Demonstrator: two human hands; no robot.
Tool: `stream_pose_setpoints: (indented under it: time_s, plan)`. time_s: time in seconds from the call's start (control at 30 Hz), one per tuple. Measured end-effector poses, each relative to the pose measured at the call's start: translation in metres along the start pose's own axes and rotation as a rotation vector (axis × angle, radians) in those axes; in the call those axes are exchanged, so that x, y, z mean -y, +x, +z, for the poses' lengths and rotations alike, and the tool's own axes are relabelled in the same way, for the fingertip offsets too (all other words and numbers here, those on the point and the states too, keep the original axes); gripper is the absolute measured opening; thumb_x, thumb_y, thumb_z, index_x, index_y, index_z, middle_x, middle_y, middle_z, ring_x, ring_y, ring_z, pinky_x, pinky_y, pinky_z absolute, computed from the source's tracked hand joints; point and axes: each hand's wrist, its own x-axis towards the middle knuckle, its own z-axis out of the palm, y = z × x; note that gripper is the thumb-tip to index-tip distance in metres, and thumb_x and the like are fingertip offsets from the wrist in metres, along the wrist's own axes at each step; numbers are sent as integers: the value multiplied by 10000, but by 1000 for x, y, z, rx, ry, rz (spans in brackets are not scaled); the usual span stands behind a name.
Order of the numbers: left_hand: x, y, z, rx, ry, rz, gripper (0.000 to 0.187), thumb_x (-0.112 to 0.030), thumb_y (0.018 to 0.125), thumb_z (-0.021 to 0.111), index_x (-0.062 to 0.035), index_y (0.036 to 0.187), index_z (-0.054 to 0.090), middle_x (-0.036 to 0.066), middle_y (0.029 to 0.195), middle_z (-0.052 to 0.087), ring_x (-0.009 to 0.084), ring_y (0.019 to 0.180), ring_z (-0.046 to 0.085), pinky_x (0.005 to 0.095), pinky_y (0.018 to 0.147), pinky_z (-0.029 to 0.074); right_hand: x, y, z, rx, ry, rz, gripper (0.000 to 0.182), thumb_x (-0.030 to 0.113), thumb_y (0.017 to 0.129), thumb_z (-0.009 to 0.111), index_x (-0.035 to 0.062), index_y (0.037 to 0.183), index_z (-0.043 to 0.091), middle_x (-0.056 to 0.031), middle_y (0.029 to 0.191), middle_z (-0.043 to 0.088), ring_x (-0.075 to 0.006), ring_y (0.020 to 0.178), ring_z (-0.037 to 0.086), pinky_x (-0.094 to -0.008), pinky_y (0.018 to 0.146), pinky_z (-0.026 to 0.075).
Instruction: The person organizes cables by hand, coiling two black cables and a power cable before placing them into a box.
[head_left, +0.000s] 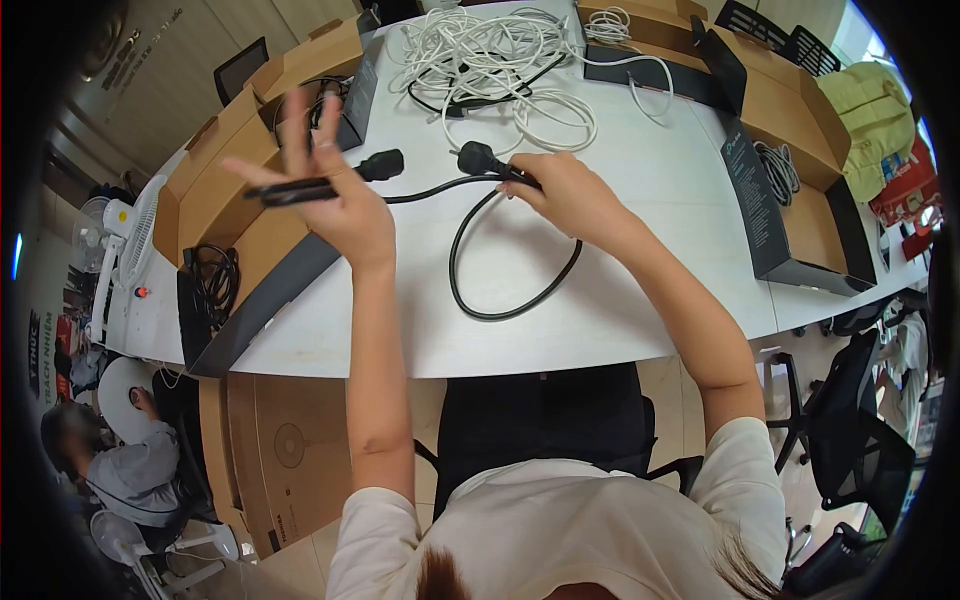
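Note:
A black power cord (pixel 516 314) runs between my two hands and hangs in a loop over the white table. My right hand (pixel 560 195) pinches it just behind its plug (pixel 478 158). On the left, my left hand (pixel 345 205) is raised with several fingers spread and blurred. Doubled strands of the cord lie across its palm, held near the thumb. The cord's other connector (pixel 382 165) sticks out to the right of that hand. How the left fingers grip the strands is partly hidden.
Tangled white cables (pixel 490 55) with a black one lie at the back. An open cardboard box (pixel 280 262) at left holds a coiled black cord (pixel 212 280). Another open box (pixel 790 225) at right holds grey cable (pixel 778 172). A person (pixel 135 460) sits at lower left.

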Motion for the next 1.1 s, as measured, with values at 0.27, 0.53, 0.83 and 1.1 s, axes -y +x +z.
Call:
stream_pose_setpoints:
  time_s: [0.27, 0.53, 0.83, 1.1]
  plan:
    - [21, -30, -19, 666, 540, -225, 538, -181, 924, 482, -72, 1383, 222, 150, 822, 647, 237, 678, 642, 331, 570, 482, 7, -4, -11, -206, -95, -197, 146, 191, 802, 638, 53, 850, 638, -81, 666, 577, -223, 556, 519, -323, 522, 399]
    - [-26, -17, -32, 1365, -153, -929, 236, -203, 856, 517, -1, 975, 501, 31, 504, 509, 123, 359, 511, 239, 430, 429, 10, -8, -18, -338, -28, -488, 170, 138, 718, 667, 122, 883, 629, -11, 760, 606, -213, 653, 573, -308, 544, 429]
    - [-29, -43, -39, 970, -1102, -1141, 259, -285, 938, 295, -76, 801, 360, -25, 327, 333, 165, 248, 421, 265, 498, 464, -1, 0, -38, -244, 423, -481, 468, -172, 682, 390, 60, 1002, 641, -65, 1035, 587, -111, 791, 560, -203, 541, 451]
    - [-18, -33, -74, 234, -1839, -1050, 230, -230, 977, 211, -101, 885, 378, -16, 366, 343, 120, 280, 390, 272, 634, 407, -52, -1, -92, -551, 647, -114, 301, 217, 960, 398, 9, 1003, 613, 15, 715, 548, -31, 523, 396, -179, 483, 298]
